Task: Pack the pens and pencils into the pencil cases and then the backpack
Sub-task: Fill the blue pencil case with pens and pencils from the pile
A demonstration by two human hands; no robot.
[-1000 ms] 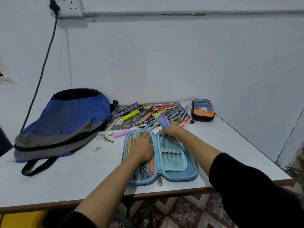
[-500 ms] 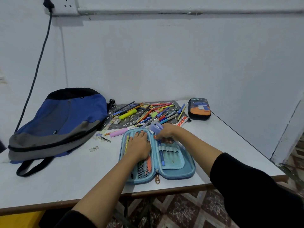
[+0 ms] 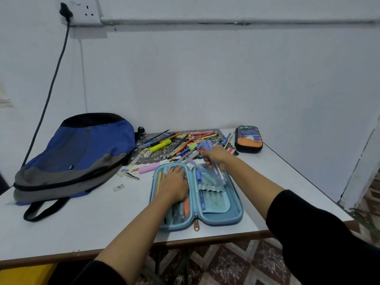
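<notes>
Fingers (image 3: 208,163) of right hand (image 3: 217,156) curled round pens (image 3: 206,145); left hand (image 3: 174,185) flat on case (image 3: 234,218). Feed tips toward 6 o'clock into loops (image 3: 209,189), one apiece, with case pinned.

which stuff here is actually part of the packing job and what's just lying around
For the job: open blue pencil case, dark closed pencil case, backpack, loose pens and pencils, purple pens gripped by the right hand, left hand pressing the open case's left half.
Just lying about: wall socket, black cable, patterned mat, small scrap.
</notes>
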